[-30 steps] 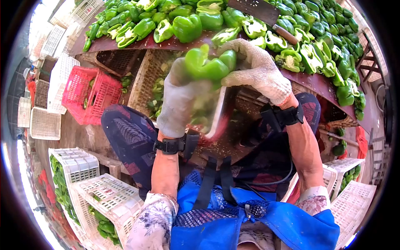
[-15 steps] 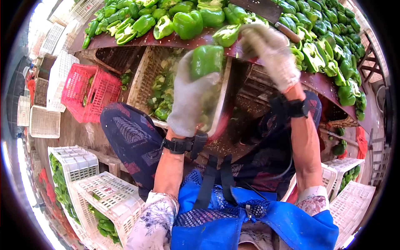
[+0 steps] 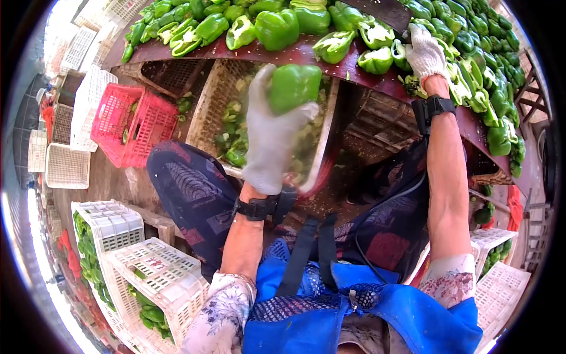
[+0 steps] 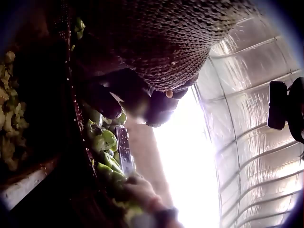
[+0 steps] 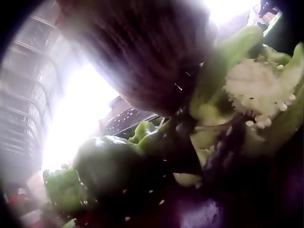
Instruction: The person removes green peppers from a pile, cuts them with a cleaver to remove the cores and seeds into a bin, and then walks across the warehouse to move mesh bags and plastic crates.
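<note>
In the head view my gloved left hand (image 3: 268, 135) holds a green bell pepper (image 3: 295, 87) upright between thumb and fingers, above a crate (image 3: 200, 112) of pepper scraps. My gloved right hand (image 3: 425, 54) reaches to the tabletop and grips the handle of a cleaver (image 3: 377, 15), covering it. The wide dark blade lies among the peppers; the left wrist view also catches the blade (image 4: 124, 149) with the right hand (image 4: 141, 189) at its end. Close by the right hand, a halved pepper (image 5: 259, 85) shows its pale seed core.
Whole and halved peppers (image 3: 277, 29) are heaped along the dark red table (image 3: 277, 56). A pink crate (image 3: 132, 127) stands at the left. White crates (image 3: 156, 265) with peppers flank the seated person on both sides. Another crate (image 3: 386, 118) sits under the table.
Both hands were at the pepper a second ago. The right hand has left it and moved right to the cleaver's handle. The left hand keeps the pepper, now more upright.
</note>
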The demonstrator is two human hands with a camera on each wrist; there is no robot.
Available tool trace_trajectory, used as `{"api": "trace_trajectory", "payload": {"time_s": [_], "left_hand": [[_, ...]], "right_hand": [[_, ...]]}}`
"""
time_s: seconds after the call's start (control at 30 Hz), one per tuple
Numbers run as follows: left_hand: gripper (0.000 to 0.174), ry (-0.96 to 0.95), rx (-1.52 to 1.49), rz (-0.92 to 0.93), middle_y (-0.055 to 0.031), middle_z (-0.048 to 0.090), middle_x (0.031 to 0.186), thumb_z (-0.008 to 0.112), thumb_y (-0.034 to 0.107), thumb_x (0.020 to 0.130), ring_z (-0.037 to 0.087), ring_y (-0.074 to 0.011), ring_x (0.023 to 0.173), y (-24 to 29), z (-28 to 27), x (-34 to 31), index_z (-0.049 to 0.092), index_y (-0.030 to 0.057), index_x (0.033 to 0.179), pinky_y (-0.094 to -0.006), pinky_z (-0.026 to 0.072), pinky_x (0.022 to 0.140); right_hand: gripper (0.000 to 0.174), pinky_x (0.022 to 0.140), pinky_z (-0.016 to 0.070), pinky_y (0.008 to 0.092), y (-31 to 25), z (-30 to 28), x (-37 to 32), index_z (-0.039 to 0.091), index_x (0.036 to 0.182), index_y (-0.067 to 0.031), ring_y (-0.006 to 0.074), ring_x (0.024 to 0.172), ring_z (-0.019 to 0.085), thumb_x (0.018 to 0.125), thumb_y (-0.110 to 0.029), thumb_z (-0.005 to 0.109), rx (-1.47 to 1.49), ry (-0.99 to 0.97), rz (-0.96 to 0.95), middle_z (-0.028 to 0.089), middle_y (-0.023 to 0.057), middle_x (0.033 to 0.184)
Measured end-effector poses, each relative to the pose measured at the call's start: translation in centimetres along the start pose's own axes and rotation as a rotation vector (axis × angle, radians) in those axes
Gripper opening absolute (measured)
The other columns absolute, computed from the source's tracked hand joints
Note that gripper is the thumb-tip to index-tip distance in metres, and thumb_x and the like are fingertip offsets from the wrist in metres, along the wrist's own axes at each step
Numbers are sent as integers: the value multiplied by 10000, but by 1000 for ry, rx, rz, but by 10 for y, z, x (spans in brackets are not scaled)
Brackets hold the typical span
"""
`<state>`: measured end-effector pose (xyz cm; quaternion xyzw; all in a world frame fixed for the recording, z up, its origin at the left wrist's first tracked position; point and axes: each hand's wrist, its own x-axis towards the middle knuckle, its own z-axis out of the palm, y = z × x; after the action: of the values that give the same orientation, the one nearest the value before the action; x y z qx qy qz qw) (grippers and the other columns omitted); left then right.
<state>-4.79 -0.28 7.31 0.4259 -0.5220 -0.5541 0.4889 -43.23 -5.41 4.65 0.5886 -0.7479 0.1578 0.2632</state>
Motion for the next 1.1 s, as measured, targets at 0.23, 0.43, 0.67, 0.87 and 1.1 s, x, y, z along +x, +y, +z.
{"api": "trace_trajectory", "payload": {"time_s": [0.23, 0.43, 0.67, 0.87, 1.1], "left_hand": [[828, -5, -126, 61, -151, 553, 1313, 822, 21, 738, 608, -261, 1159, 0, -4, -1, 417, 2, 1460, -356, 548, 983], [725, -161, -733, -309, -142, 606, 1052, 703, 600, 853, 648, -300, 982, 8, -17, -2, 521, 16, 1242, -490, 562, 852], [817, -311, -1158, -398, -158, 664, 1151, 501, 783, 908, 676, -322, 1068, -8, -22, 5, 575, 61, 1284, -496, 566, 918], [841, -307, -1212, -423, -152, 674, 1170, 384, 804, 933, 663, -325, 1112, -15, -18, 5, 587, 72, 1293, -522, 527, 987], [730, -121, -976, -415, -121, 606, 1413, 476, 682, 981, 576, -339, 1306, -5, 2, -4, 531, 135, 1461, -538, 455, 1118]], "right_hand": [[395, 872, 530, 528, -10, -25, 1, 630, 1093, -50, 432, 1016, 630, 789, -281, 731, -127, 9, -2, 641, 212, 1041], [323, 800, 524, 524, -5, -22, -7, 609, 1048, -28, 444, 940, 640, 835, -248, 711, 24, 101, 14, 630, 225, 1017], [365, 814, 534, 477, -26, -55, -13, 655, 1162, -45, 408, 955, 673, 928, -321, 692, 261, 64, 75, 698, 201, 1056], [342, 836, 547, 472, -21, -48, -14, 651, 1211, -77, 411, 987, 665, 958, -307, 664, 15, 61, 90, 668, 190, 1160], [710, 946, 535, 411, -185, -163, -65, 668, 1224, -54, 334, 1063, 667, 602, -270, 935, 860, -116, -467, 695, 140, 1127]]}}
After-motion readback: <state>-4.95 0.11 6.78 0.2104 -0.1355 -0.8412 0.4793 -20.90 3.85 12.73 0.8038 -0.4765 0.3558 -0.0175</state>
